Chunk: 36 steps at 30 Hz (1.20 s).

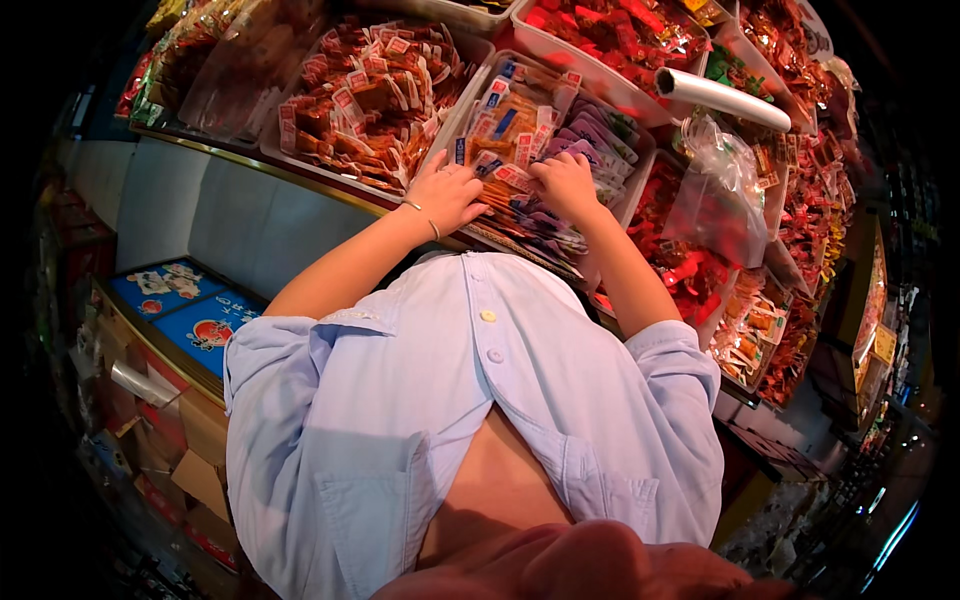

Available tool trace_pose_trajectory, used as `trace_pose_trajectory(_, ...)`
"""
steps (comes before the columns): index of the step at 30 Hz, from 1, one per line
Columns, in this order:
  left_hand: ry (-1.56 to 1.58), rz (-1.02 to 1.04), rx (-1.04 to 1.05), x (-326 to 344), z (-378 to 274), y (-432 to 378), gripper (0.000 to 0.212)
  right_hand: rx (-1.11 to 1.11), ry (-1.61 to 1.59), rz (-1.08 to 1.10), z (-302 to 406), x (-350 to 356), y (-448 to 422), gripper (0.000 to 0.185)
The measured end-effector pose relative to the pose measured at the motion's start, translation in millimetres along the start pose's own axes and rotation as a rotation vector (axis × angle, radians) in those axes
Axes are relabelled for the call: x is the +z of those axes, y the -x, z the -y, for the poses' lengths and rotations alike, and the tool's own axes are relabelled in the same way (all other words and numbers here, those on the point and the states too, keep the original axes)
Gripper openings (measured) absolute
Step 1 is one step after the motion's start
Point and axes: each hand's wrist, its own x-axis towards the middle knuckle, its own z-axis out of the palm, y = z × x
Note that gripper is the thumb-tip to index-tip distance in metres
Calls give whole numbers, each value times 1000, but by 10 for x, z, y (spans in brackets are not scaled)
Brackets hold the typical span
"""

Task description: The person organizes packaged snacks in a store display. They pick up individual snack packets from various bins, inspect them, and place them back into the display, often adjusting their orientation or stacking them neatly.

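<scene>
Both of my hands are over a white plastic bin (639,174) of small sealed snack packets. My left hand (448,193), with a bracelet at the wrist, lies at the bin's left side with its fingers apart on the packets. My right hand (564,186) is bent down onto packets near the middle; its fingertips are partly hidden, so I cannot tell whether it grips one. Orange-brown packets (511,120) with white and blue labels fill the left part of the bin. Purple packets (592,141) stand in rows on the right and spread toward the front.
Left of it, another bin holds reddish-orange packets (367,97). Red-wrapped packets (607,34) fill a bin behind. A white roll (724,100) and clear plastic bags (720,187) lie across bins at right. Below left are a blue printed panel (195,311) and cardboard boxes (201,480).
</scene>
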Motion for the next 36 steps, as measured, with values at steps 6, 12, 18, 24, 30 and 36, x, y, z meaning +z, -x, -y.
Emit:
trace_pose_trajectory(6, -27, -148, 31, -7, -84, -10, 38, -34, -270, -67, 256, 64, -348, 14)
trace_pose_trajectory(12, 51, -199, 38, 118, -56, 22, 39, 449, -943, 107, 128, 112, -187, 25)
trace_pose_trajectory(18, 58, -200, 42, 78, -59, 14, 36, 398, -846, -55, 107, 305, -67, 24)
trace_pose_trajectory(24, 58, -271, 74, 150, -52, 5, 32, 538, -872, -212, -197, 37, -68, 22)
trace_pose_trajectory(30, 70, -270, 83, 116, -48, -1, 27, 224, -540, -116, -99, -462, -78, 22)
trace_pose_trajectory(36, 49, -107, 40, 30, -89, 8, 30, 188, -794, -85, 303, -90, -124, 23)
